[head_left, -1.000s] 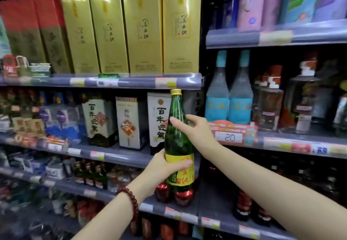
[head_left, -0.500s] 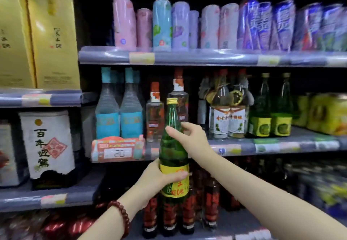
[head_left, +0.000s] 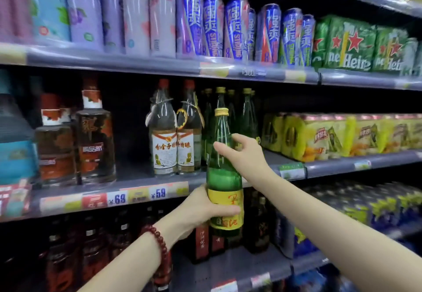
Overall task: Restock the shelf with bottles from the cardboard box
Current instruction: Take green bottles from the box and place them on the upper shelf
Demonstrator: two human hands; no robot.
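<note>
While both hands (head_left: 201,209) (head_left: 245,154) grip it, the slender green glass bottle (head_left: 225,177) stands upright.

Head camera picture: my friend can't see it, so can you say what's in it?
Two hands hold a green bottle upright in front of a shop shelf: the left hand grips its yellow label, the right hand holds its neck. Behind it on the shelf stand more green bottles, with clear bottles beside them.
</note>
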